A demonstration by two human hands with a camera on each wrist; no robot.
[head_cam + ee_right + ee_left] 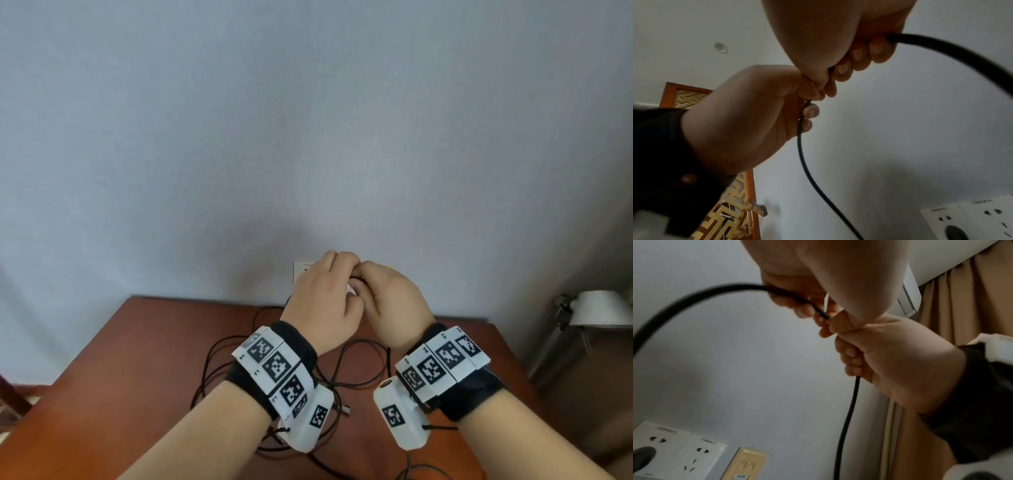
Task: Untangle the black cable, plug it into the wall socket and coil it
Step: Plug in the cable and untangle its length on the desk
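The black cable [389, 363] lies in loose loops on the brown table [137, 342]. My left hand [322, 294] and right hand [390, 294] are fists pressed together just in front of the white wall socket [301, 269]. In the left wrist view my left hand [818, 272] grips the cable [684, 300], which arcs off to the left. My right hand [900, 361] grips a stretch that hangs straight down. A round black plug [643, 452] sits in the leftmost socket plate, also seen as the plug [955, 232] in the right wrist view.
A second white socket plate [701, 457] and a beige plate [748, 464] sit to the right of the plugged one. A white lamp [599, 308] stands off the table's right side. A small connector end [346, 409] lies among the loops.
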